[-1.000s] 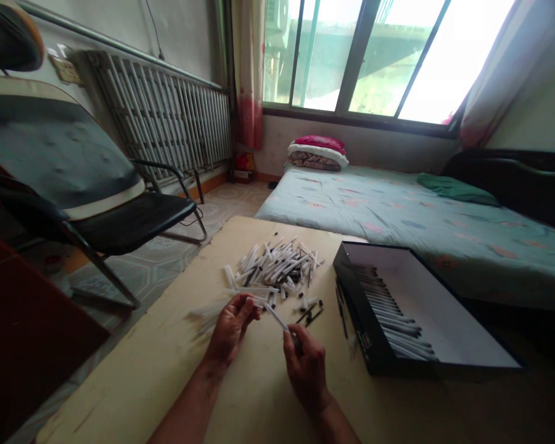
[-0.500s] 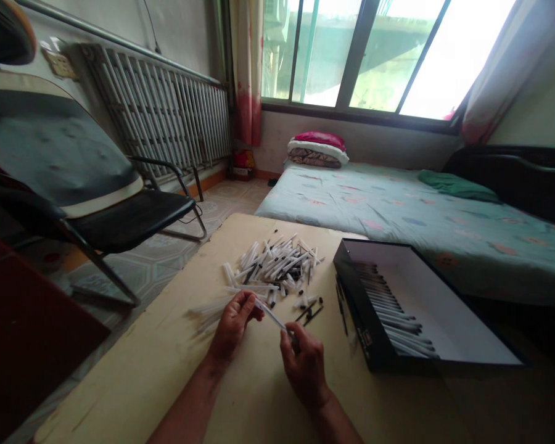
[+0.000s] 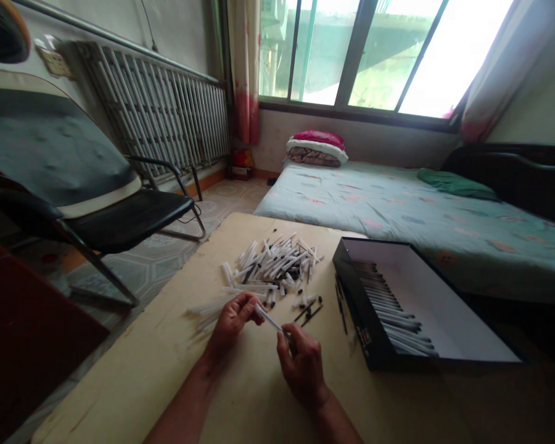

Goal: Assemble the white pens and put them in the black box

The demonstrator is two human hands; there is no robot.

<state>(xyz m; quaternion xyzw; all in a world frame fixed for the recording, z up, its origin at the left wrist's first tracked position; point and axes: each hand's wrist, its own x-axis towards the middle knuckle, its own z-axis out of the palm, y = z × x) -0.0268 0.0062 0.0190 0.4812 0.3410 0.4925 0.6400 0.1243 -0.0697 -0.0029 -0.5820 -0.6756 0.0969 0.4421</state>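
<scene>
Observed: 1 white plastic pen barrel (image 3: pixel 269 320) spans the 2 hands. Closed fingers of the left hand (image 3: pixel 231 327) pinch one end; closed fingers of the right hand (image 3: pixel 303 370) grip the other, hiding its tip. Barrel sits just in front of the pile of pen barrels (image 3: pixel 272 268) on a cream tabletop (image 3: pixel 120 376). Right of pile: black pen parts (image 3: pixel 311 313), then an open black box (image 3: pixel 361 327) holding rows of pens (image 3: pixel 388 305). Left of pile: clear tubes (image 3: pixel 208 311), just beside the left hand.

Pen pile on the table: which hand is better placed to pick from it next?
Left, likely: the left hand sits at the edge of the pile, while the right hand lies farther back, on the other end of the white tube both hold.
</scene>
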